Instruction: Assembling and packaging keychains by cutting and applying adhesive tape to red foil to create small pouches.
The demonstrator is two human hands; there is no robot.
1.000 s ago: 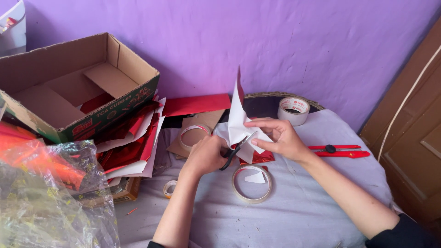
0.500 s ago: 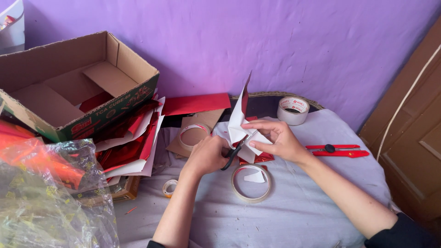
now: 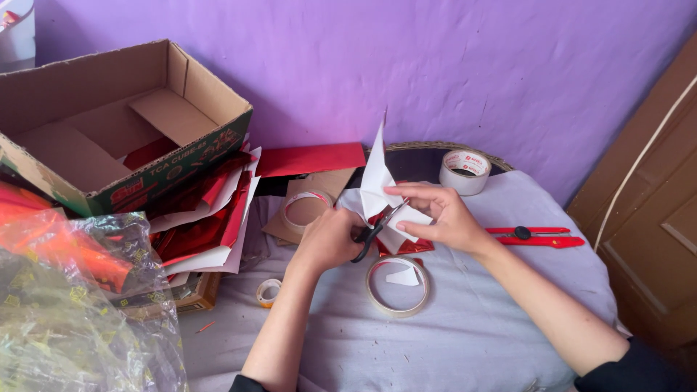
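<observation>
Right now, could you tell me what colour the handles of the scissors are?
Black, seen in the head view: the scissors sit in the left hand, cutting white paper.

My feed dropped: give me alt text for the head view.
Left hand cuts white paper with black scissors while the right hand holds it, above a tape ring. Cardboard box sits far left.

both bare forearms reach in from the near edge and converge at mid-scene. the left hand [image 3: 328,239] is curled into a closed grip, knuckles up, wrist slightly bent. the right hand [image 3: 443,216] sits just right of it, fingers extended leftward and pinched together, thumb beneath, dark sleeve at the elbow.
</observation>
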